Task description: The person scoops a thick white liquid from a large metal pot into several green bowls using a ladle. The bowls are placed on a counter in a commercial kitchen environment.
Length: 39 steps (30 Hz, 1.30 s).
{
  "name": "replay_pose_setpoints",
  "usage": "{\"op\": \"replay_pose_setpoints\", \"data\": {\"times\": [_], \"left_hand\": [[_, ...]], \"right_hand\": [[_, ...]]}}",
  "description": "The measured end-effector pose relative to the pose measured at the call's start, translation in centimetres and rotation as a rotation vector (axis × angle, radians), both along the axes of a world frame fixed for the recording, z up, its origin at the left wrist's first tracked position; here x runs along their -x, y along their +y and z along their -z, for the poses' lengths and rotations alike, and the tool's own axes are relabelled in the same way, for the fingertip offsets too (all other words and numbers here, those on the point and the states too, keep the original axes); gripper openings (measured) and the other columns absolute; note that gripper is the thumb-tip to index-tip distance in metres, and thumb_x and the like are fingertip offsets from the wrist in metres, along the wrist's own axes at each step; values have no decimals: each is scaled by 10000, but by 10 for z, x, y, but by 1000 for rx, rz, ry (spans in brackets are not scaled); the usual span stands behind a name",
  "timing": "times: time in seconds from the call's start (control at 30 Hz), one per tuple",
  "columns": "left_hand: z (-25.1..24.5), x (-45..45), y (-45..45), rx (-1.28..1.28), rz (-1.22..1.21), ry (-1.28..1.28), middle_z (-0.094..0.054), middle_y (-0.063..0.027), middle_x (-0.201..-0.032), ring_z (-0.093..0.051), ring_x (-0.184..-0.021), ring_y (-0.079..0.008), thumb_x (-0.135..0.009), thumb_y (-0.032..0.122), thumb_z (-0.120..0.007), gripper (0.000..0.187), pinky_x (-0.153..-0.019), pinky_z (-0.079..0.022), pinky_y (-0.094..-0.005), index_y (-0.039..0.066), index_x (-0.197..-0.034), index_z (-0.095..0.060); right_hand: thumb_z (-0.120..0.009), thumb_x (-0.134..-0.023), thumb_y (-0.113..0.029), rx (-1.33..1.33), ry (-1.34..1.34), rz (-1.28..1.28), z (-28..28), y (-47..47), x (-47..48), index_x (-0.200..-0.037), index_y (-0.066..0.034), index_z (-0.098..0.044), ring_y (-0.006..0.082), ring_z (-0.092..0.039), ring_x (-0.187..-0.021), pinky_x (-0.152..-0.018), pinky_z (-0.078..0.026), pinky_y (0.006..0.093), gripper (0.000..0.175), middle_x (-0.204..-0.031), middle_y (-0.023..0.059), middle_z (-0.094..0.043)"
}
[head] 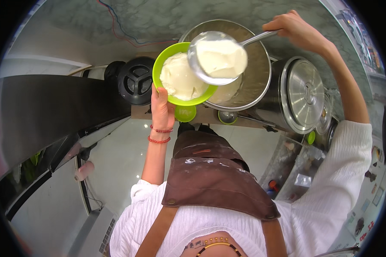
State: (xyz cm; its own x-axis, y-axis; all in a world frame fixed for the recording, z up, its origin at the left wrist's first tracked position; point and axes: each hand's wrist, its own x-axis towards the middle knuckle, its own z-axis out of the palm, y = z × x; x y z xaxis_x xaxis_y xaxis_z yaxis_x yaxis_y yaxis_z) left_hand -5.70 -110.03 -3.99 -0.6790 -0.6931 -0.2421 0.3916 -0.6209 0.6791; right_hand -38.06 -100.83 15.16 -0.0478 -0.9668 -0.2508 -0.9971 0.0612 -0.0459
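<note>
My left hand [162,107] holds a lime-green bowl [158,84] by its near left rim, thumb on the edge. Soft, pale cream-coloured food [180,77] fills much of the bowl. My right hand [288,27] grips the end of the handle of a broad metal ladle [196,66]. A smooth pale portion [220,57] lies in the ladle, whose near side overlaps the bowl's right side in view. Below both stands a large round steel pot [257,77] with more of the pale food [226,91] inside; the ladle and bowl hide part of it.
A black lid [136,81] is left of the pot, a steel container with a metal lid [305,91] to the right. Near the counter's front edge are a small green bowl [185,114] and a second ladle [228,116] over a green dish. Red and blue wires [125,33] run behind.
</note>
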Motion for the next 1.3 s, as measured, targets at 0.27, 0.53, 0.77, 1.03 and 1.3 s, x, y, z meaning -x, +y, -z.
{"op": "replay_pose_setpoints", "data": {"times": [0.27, 0.53, 0.77, 1.03, 1.3], "left_hand": [[-12, 23, 26, -25, 153, 26, -475, -45, -1192, -483, -1080, -168, -833, 375, -576, 554, -884, -424, -327, 74, -1241, -355], [-14, 36, 53, 27, 283, 12, -454, -67, -1233, -461, -1121, -184, -837, 371, -570, 604, -916, -407, -338, 71, -1294, -316], [-17, 68, 85, -48, 577, 49, -445, -74, -1263, -439, -1151, -185, -819, 440, -563, 666, -946, -386, -340, 43, -1297, -323], [-17, 98, 142, -63, 854, -9, -439, -61, -1270, -431, -1157, -185, -834, 393, -566, 623, -949, -384, -360, 54, -1297, -323], [-2, 140, 271, -51, 1237, -61, -450, -73, -1268, -439, -1165, -232, -917, 270, -462, 436, -952, -387, -425, 77, -1287, -333]], "right_hand": [[-528, -685, -46, -215, 346, -1, -36, 8, -49, -830, -99, -633, 240, -561, -726, -783, -348, 347, 187, -693, 80, -580], [-483, -677, 50, 156, 734, 253, -109, 150, -48, -936, -80, -593, 242, -529, -702, -729, -366, 309, 310, -715, 106, -537], [-429, -629, 109, 173, 403, 836, -102, 283, -106, -1055, -76, -592, 252, -444, -626, -602, -368, 324, 492, -672, 112, -464], [-465, -778, 82, 524, -40, 1367, -58, 393, -172, -1116, -39, -568, 155, -544, -793, -735, -403, 218, 374, -933, 104, -610], [-518, -713, 31, 498, 51, 1922, 8, 540, -294, -1091, -80, -591, 304, -569, -787, -696, -430, 319, 401, -908, 172, -591]]}}
